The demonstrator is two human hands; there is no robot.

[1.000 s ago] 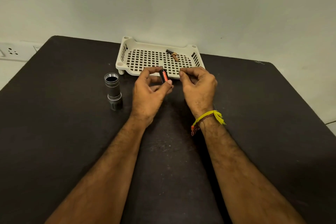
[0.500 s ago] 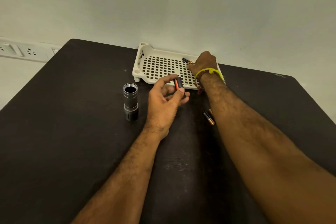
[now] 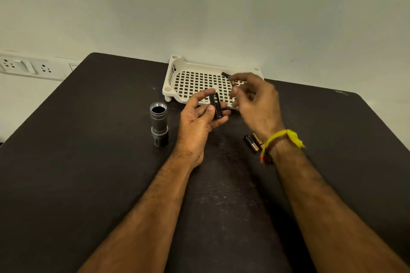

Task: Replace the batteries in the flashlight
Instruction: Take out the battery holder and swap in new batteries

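Observation:
The grey flashlight body (image 3: 158, 123) stands upright on the black table (image 3: 88, 162), open end up, left of my hands. My left hand (image 3: 197, 122) holds the black battery holder (image 3: 215, 105) between thumb and fingers, just in front of the white tray. My right hand (image 3: 255, 101), blurred, hovers over the tray's right part and pinches a black and copper battery (image 3: 225, 74) at its fingertips. Two more batteries (image 3: 253, 143) lie side by side on the table next to my right wrist.
The white perforated tray (image 3: 175, 77) sits at the table's far edge against the wall. A wall socket strip (image 3: 26, 66) is at the far left. My right wrist wears a yellow thread band (image 3: 286, 137).
My right hand left the holder, reached into the tray, took the battery there and is drawing back toward the holder. Two batteries now show on the table. My left hand kept the holder.

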